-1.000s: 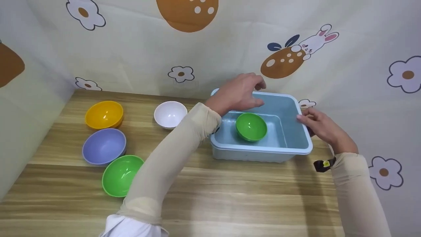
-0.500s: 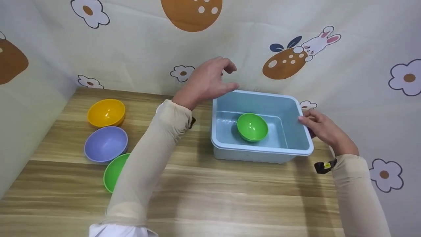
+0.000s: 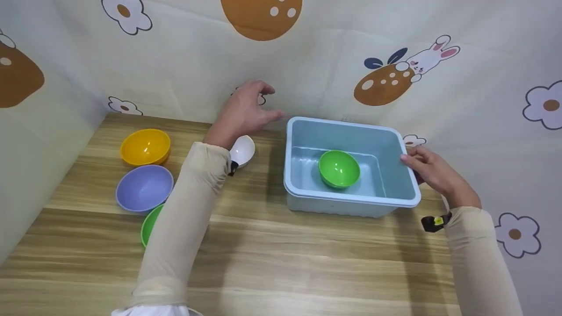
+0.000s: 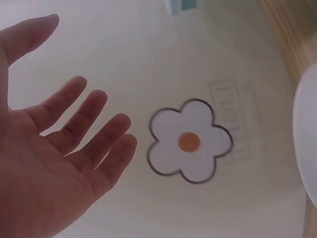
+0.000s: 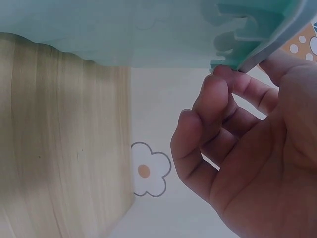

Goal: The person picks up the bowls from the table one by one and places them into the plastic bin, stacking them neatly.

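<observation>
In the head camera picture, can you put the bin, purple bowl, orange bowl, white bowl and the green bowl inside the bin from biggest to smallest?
1. Bin
2. Purple bowl
3. Orange bowl
4. Green bowl
Not ranked: white bowl, because the left sleeve hides part of it.

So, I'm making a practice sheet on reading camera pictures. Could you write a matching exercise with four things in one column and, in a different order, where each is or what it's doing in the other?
Column one
1. Left hand
2. Right hand
3. White bowl
4. Blue tub

Column two
A. Has a green bowl inside it
B. Partly hidden behind an arm
C. Holds nothing in its palm
D. Grips a rim at one end

Right pairs: 1-C, 2-D, 3-B, 4-A
</observation>
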Motion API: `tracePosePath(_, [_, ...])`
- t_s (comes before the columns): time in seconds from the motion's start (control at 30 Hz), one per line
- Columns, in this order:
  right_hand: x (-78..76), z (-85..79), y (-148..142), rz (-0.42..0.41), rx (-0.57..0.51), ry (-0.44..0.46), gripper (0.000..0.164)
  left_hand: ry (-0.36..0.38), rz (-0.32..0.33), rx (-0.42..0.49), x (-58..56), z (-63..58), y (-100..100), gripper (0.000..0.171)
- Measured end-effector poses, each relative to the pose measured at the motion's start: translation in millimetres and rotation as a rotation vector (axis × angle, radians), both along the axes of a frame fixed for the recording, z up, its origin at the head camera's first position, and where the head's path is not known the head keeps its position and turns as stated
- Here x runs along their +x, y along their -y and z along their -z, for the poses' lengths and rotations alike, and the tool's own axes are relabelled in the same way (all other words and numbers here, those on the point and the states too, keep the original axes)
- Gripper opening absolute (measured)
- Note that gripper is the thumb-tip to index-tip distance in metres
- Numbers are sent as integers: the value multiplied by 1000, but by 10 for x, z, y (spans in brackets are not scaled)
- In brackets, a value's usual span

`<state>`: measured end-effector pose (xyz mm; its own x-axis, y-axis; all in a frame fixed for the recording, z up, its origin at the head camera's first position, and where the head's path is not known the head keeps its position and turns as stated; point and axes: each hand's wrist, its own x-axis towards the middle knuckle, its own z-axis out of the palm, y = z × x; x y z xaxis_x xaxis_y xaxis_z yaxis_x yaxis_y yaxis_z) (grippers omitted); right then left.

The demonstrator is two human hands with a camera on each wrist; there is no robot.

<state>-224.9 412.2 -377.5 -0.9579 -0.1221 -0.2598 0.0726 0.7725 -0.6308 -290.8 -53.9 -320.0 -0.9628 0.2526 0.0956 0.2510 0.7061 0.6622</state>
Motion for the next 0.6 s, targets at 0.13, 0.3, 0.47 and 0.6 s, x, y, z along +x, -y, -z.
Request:
tracePosePath(0.13, [11,-7,10,11,6,9,57,6,-20,35,-45,118,131,65])
tracePosePath(0.3, [13,-4,15,13,0,10,57,17,-50,55,-70,248,259,67])
tracePosePath(0.47, [18,7,7,12,-10,8,56,62,-79,46,-85,338,323,71])
tracePosePath(0.6, [19,5,5,19,-12,7,58,94,-99,27,-83,436,366,74])
